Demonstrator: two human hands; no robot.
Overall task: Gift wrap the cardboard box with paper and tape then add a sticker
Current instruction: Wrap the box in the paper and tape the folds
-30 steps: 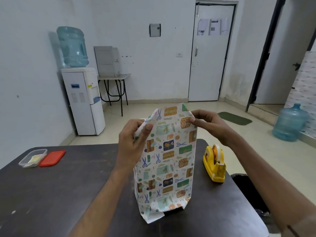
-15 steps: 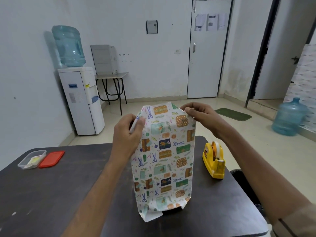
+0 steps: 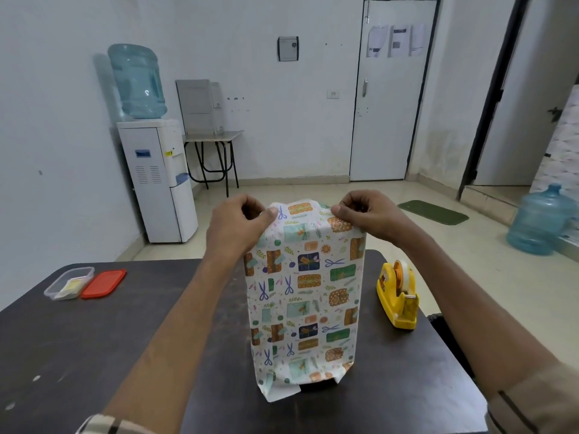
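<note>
A tall box covered in patterned gift wrap [image 3: 305,296] stands upright on the dark table [image 3: 94,349]; the cardboard itself is hidden under the paper. My left hand [image 3: 236,222] pinches the paper at the top left corner. At the top right corner my right hand [image 3: 366,214] pinches the paper too. A loose white flap of paper sticks out at the bottom front. The yellow tape dispenser [image 3: 398,296] sits on the table to the right of the box.
At the table's far left lie a clear plastic container [image 3: 67,283] with yellowish slips inside and its red lid [image 3: 103,283]. A water dispenser [image 3: 156,173] stands by the left wall. A blue water jug [image 3: 542,220] is on the floor, right.
Both hands have shifted along the top paper edge and now pinch it at the two corners, pressing the top fold flatter. The view has tilted slightly lower.
</note>
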